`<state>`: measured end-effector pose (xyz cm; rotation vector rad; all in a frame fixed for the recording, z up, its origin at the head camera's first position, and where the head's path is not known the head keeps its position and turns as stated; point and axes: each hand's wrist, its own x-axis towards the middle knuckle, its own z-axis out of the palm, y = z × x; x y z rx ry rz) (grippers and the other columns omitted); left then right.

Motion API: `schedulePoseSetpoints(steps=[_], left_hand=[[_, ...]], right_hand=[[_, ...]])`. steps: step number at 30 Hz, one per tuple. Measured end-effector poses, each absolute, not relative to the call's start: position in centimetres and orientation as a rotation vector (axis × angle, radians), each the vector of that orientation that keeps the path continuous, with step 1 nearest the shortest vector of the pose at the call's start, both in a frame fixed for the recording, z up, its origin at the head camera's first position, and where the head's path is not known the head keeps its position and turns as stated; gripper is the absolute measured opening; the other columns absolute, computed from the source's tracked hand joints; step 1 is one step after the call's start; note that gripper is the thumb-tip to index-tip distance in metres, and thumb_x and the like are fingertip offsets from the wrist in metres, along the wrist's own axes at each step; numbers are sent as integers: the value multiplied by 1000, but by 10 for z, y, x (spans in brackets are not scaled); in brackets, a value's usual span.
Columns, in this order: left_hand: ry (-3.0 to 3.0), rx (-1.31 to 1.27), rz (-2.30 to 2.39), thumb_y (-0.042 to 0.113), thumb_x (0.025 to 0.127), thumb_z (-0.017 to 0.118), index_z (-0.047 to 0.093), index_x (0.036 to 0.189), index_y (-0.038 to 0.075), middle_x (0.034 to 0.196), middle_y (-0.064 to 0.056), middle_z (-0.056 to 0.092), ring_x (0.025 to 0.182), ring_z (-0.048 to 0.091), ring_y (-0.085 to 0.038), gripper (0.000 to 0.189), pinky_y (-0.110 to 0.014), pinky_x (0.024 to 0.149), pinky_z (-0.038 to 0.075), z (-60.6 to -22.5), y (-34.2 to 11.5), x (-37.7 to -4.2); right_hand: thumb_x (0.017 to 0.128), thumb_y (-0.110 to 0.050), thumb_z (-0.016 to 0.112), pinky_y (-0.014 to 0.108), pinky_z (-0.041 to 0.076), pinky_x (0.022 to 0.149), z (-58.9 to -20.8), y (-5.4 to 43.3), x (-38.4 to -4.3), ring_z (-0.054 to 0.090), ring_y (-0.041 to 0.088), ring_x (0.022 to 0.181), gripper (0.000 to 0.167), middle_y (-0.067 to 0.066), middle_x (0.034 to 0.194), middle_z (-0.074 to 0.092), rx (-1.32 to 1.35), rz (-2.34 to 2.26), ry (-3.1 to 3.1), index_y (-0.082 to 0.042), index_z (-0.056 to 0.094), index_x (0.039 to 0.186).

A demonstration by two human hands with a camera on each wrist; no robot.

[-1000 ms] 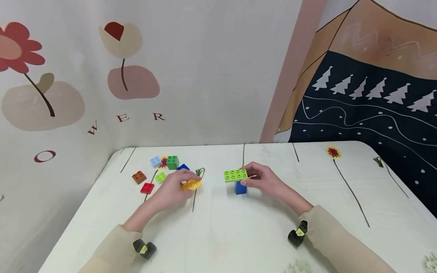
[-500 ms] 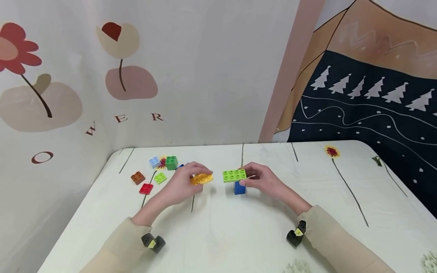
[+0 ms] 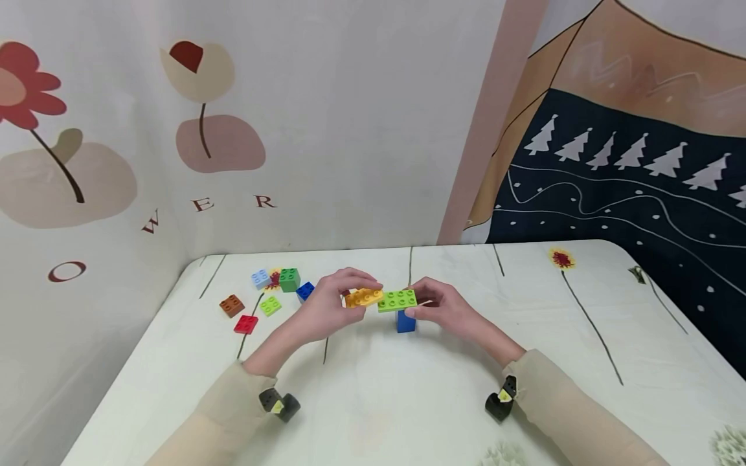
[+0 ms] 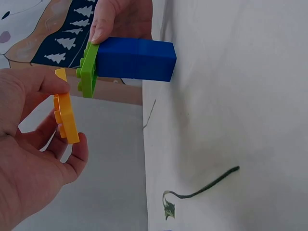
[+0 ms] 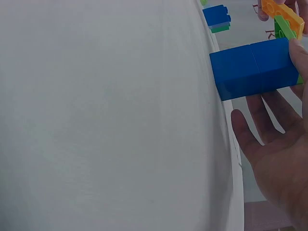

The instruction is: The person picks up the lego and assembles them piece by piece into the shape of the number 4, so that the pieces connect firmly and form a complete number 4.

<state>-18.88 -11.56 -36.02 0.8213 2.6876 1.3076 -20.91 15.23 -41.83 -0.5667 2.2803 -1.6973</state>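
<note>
My left hand [image 3: 333, 304] pinches a flat yellow building brick [image 4: 66, 113] between thumb and fingers, studs facing up. It is held close beside a flat lime-green brick [image 3: 397, 300], slightly above it. That green brick lies across the top of two stacked blue bricks [image 4: 136, 58], which stand upright on the table, and it overhangs them to the left. My right hand [image 3: 443, 305] holds the top of this stack from the right, its thumb near the joint of green and blue. In the right wrist view the lower fingers are spread behind the blue bricks [image 5: 255, 70].
Loose bricks lie on the left of the white table [image 3: 373, 408]: brown [image 3: 232, 305], red [image 3: 246, 324], small lime green [image 3: 271, 305], light blue [image 3: 260, 279], dark green [image 3: 289, 279] and blue [image 3: 305, 291]. A patterned cloth wall [image 3: 350, 129] rises behind the table.
My left hand has moved right with the yellow brick, from near the loose bricks up to the green brick's left end. The right hand keeps its grip on the stack.
</note>
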Motion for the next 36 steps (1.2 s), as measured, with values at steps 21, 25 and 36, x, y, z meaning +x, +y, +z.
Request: schedulePoseSetpoints(steps=[21,25,36], left_hand=[[2673,872,1255,0,90,76,76,124,14,132,1,66,119,57,-19,37,-36,90,53,-364,-107,-196],[2646,856,1284,0,91,76,76,125,14,134,2,66,119,57,-20,37,-37,92,55,-365,-108,-194],[2645,903,1337,3,91,77,78,121,11,130,1,70,118,57,-19,30,-37,91,55,-371,-102,-195]], right_hand=[[96,-19,75,37,53,88,-417,149,-209,63,27,105,32,9,115,68,-580,-1679,2297,-7,64,124],[97,-19,74,39,52,88,-417,150,-208,63,27,106,33,9,116,68,-585,-1681,2295,-6,63,125],[96,-18,75,37,54,87,-416,152,-207,63,27,104,34,10,116,67,-559,-1667,2304,-6,63,125]])
